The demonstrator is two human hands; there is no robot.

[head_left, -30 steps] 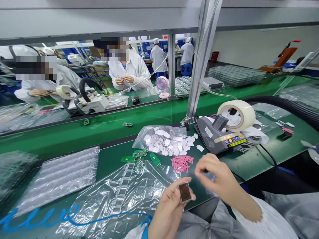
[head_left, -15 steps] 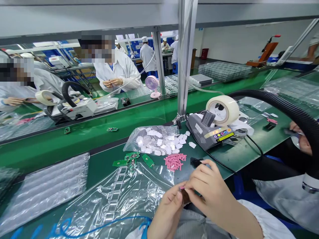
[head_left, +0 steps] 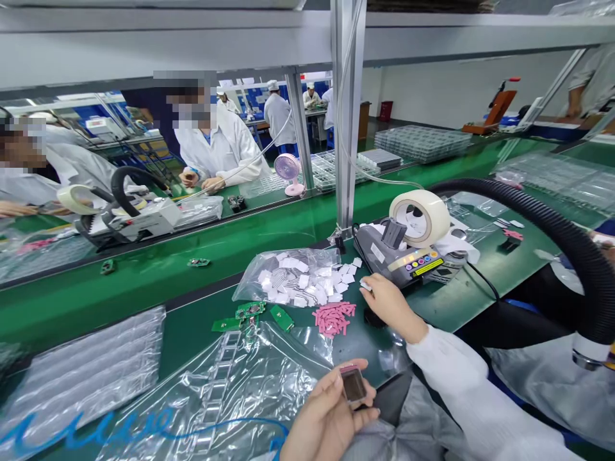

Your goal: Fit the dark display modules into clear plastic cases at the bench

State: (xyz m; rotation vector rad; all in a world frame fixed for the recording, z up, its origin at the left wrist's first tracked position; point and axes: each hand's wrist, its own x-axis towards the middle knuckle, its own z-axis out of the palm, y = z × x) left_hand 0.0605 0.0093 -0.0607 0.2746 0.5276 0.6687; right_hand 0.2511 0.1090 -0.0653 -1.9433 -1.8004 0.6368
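Note:
My left hand (head_left: 327, 419) is at the bottom centre, fingers closed on a small dark rectangular module (head_left: 353, 385) with a pink strip on its top edge. My right hand (head_left: 391, 306) is stretched out over the green bench, fingertips pinching a small white pad (head_left: 366, 286) next to the tape dispenser (head_left: 401, 253). Just left of that hand lie a pile of pink strips (head_left: 334, 317) and a clear bag of white pads (head_left: 293, 276). A small black object (head_left: 372, 318) sits under my right wrist.
Green circuit boards (head_left: 250, 315) lie beside crumpled clear plastic trays (head_left: 230, 384). A black ribbed hose (head_left: 552, 224) arcs at the right. A green conveyor (head_left: 192, 246) runs across; behind it sit people in white coats, a pink fan (head_left: 288, 173) and another tape dispenser (head_left: 129, 214).
My right hand left the module, where it was pressing on the pink strip, and reached forward to the white pads. My left hand stays holding the module, which bears the pink strip.

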